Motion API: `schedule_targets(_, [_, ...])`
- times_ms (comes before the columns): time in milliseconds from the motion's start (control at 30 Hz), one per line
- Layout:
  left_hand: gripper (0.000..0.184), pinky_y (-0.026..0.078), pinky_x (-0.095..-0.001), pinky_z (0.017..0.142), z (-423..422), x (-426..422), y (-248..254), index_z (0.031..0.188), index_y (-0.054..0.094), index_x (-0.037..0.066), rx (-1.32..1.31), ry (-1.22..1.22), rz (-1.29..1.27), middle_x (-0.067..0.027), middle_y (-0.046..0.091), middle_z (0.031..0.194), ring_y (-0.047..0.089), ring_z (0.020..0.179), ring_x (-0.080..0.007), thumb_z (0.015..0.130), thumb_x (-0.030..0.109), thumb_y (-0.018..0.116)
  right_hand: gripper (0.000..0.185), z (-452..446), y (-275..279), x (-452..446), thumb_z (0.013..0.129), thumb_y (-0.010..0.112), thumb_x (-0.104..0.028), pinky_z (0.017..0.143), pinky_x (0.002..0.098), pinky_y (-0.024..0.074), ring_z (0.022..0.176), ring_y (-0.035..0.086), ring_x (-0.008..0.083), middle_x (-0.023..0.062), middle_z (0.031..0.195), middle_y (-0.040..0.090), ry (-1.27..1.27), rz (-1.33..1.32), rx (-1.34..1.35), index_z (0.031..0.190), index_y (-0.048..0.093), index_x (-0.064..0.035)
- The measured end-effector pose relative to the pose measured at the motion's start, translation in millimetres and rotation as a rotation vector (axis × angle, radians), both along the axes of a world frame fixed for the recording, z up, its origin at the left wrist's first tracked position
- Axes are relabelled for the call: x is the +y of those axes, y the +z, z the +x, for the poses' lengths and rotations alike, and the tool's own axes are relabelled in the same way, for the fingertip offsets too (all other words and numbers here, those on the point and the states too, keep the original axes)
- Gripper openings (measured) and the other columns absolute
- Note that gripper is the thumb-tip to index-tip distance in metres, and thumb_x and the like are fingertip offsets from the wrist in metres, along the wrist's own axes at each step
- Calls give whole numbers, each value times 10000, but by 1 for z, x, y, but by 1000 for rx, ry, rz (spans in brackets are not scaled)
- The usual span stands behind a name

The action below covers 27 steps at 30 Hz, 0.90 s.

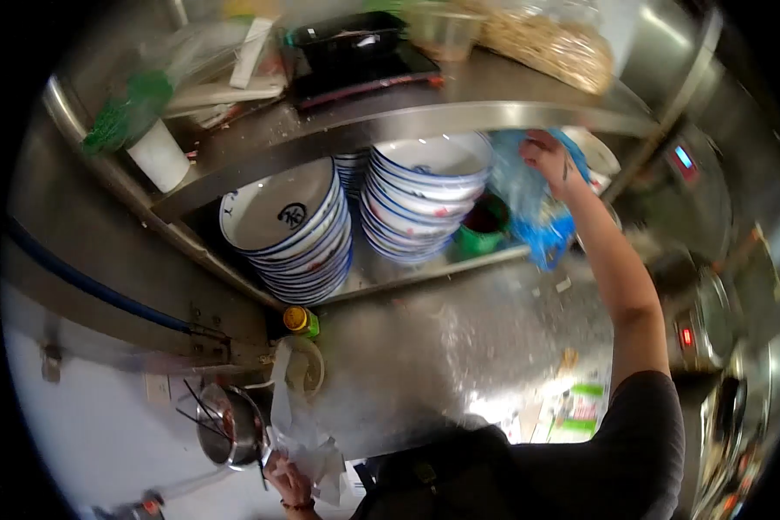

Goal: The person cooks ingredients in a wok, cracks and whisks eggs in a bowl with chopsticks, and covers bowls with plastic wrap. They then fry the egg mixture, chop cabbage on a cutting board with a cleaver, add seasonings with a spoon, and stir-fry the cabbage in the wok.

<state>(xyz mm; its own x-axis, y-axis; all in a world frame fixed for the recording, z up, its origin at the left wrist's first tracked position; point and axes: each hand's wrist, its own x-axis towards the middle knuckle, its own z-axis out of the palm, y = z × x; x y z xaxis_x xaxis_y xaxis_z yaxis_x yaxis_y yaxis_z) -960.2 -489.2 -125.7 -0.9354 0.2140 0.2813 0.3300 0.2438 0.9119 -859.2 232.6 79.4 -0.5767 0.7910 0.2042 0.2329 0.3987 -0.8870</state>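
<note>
My right hand (543, 156) reaches onto the lower shelf at the upper right, its fingers curled at the top of a blue and clear plastic bag (542, 225). A green container (484, 227) with dark contents stands just left of that bag. At the bottom left, my left hand (288, 479) is closed at the edge of a crumpled white plastic bag (321, 464); blur hides the exact grip. Close by it is a metal pot (256, 433) with dark sticks, like chopsticks, poking out.
Tall stacks of white bowls with blue rims (277, 204) (425, 186) fill the lower shelf. Above them, the upper shelf (529, 82) bears a black appliance (355, 61) and a bag of noodle-like food (542, 48). A yellow-lidded jar (300, 321) stands on the metal counter (407, 364).
</note>
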Motion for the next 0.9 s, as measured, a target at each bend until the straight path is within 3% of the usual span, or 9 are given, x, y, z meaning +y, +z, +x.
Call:
schedule_targets(33, [368, 449, -344, 684, 22, 12, 13, 949, 509, -30, -161, 129, 164, -151, 540, 972, 526, 850, -208, 924, 336, 474, 457, -35, -21, 33, 815, 584, -228, 809, 321, 449, 994, 552, 240, 144, 1106, 567, 99, -66, 35, 1214, 487, -27])
schedule_targets(100, [357, 457, -357, 624, 49, 43, 60, 821, 570, -37, -97, -50, -309, -175, 576, 791, 578, 720, -286, 879, 312, 519, 417, -95, -54, 79, 839, 553, -262, 839, 328, 441, 1020, 546, 256, 152, 1130, 562, 261, -225, 72, 1192, 506, -46])
schedule_targets(200, [291, 425, -379, 512, 85, 107, 87, 706, 585, -25, 103, 44, -567, -167, 529, 614, 544, 560, -362, 803, 247, 550, 415, -119, -69, 94, 839, 551, -257, 841, 332, 440, 1022, 546, 258, 152, 1131, 562, 349, -416, 66, 1193, 505, -45])
schedule_targets(333, [161, 405, -419, 473, 121, 131, 86, 704, 625, 47, -57, 94, -667, -168, 544, 636, 545, 564, -388, 744, 183, 548, 413, -118, -79, 101, 840, 549, -251, 844, 338, 439, 1024, 544, 261, 152, 1133, 561, 391, -539, 75, 1194, 503, -45])
schedule_targets(533, [184, 425, -411, 481, 141, 164, 59, 658, 605, 73, -188, 341, -420, -141, 563, 626, 560, 561, -366, 734, 240, 600, 409, -88, -81, 107, 840, 545, -242, 849, 348, 437, 1027, 542, 265, 152, 1135, 560, 333, -619, 108, 1196, 500, -45])
schedule_targets(600, [171, 427, -401, 477, 134, 180, 75, 665, 605, 71, -220, 214, -624, -140, 562, 619, 559, 546, -363, 731, 228, 612, 408, -81, -80, 109, 840, 544, -239, 850, 351, 437, 1029, 542, 267, 153, 1136, 560, 321, -626, 115, 1197, 499, -45])
schedule_targets(733, [155, 422, -398, 459, 137, 189, 30, 665, 591, 67, -219, 318, -415, -143, 554, 603, 553, 522, -354, 718, 206, 634, 406, -71, -78, 115, 840, 542, -232, 853, 357, 435, 1031, 541, 270, 153, 1137, 559, 307, -640, 127, 1198, 497, -45])
schedule_targets(800, [174, 417, -389, 437, 122, 205, 50, 666, 573, 58, -150, 147, -637, -146, 547, 587, 544, 490, -341, 718, 205, 650, 405, -68, -79, 118, 840, 540, -229, 855, 360, 435, 1032, 540, 271, 153, 1138, 558, 307, -643, 129, 1198, 496, -45])
schedule_targets(900, [235, 440, -354, 417, 137, 190, -65, 687, 574, 81, -203, 335, -670, -90, 549, 582, 547, 444, -260, 746, 285, 673, 404, -64, -77, 124, 840, 539, -224, 857, 365, 434, 1034, 539, 273, 153, 1139, 558, 309, -651, 134, 1199, 495, -45])
